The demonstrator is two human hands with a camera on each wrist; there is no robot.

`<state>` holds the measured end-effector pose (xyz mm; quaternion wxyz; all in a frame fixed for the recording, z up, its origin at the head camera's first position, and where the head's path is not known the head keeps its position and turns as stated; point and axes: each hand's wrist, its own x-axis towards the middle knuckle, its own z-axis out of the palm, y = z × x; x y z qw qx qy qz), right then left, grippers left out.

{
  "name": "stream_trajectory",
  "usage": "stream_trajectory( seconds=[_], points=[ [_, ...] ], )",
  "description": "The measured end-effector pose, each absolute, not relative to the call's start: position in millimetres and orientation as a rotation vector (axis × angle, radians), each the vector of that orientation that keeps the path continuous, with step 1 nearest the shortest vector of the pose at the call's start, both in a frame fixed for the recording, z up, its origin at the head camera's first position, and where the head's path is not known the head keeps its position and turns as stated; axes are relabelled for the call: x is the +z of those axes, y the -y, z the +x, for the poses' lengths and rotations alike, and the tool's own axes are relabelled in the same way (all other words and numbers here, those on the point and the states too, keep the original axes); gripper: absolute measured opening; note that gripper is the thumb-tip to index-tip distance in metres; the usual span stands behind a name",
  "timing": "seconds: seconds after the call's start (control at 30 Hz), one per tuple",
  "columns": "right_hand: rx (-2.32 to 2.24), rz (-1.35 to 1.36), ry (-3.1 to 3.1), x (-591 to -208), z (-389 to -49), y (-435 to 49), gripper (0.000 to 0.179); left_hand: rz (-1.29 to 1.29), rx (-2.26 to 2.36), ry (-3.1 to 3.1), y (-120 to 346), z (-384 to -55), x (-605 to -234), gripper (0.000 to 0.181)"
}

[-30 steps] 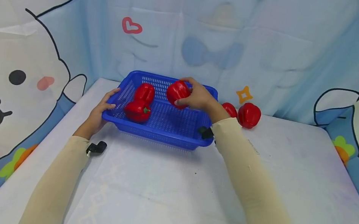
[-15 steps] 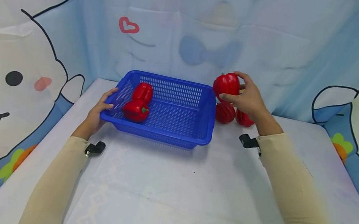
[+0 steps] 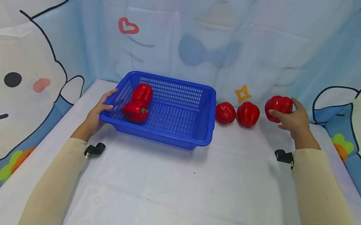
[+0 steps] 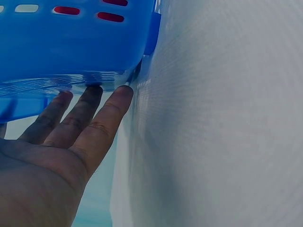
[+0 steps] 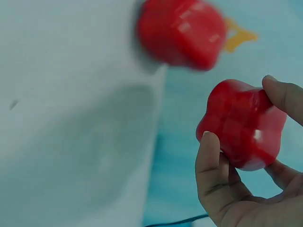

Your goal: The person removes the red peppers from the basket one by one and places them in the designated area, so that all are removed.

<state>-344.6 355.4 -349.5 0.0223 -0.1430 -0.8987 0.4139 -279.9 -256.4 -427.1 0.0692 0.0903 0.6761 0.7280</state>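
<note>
Head view: the glossy red lobed bell pepper [image 3: 276, 107] in my right hand [image 3: 296, 119] has just travelled out past the far-right end of the row; I judge the transfer unfinished, since the fingers and thumb grasp it. Tally: two in the blue perforated plastic basket [image 3: 179, 124], two on the white cloth-covered table [image 3: 190, 190], one held. Inside, at the left end, lie a plain red pepper [image 3: 142, 93] and a green-stalked red pepper [image 3: 135, 111]; outside, a tilted red pepper [image 3: 225, 113] sits just beside the basket, a squat red pepper [image 3: 248, 114] next to it. Versus one second ago: the held pepper was over the basket; at half a second, above the outside pair. Basket and contents look unmoved. Left wrist view: my left hand [image 4: 52, 161] has released, straight fingers resting against the basket's outer surface, same post as earlier. Right wrist view: thumb and fingers pinch the pepper, another red one blurred beyond; I can't tell whether the held one touches the table.
</note>
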Motion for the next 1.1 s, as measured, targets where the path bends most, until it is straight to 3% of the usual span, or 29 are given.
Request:
stream_trajectory(
  seconds=[0.53,1.1],
  points=[
    [1.301,-0.623,2.894,-393,-352,-381,0.107,0.283,2.204,-2.032,256,-280,-429,0.063],
    [0.879,-0.543,3.08,-380,-349,-359,0.105,0.292,2.203,-2.029,256,-281,-428,0.062]
  ],
)
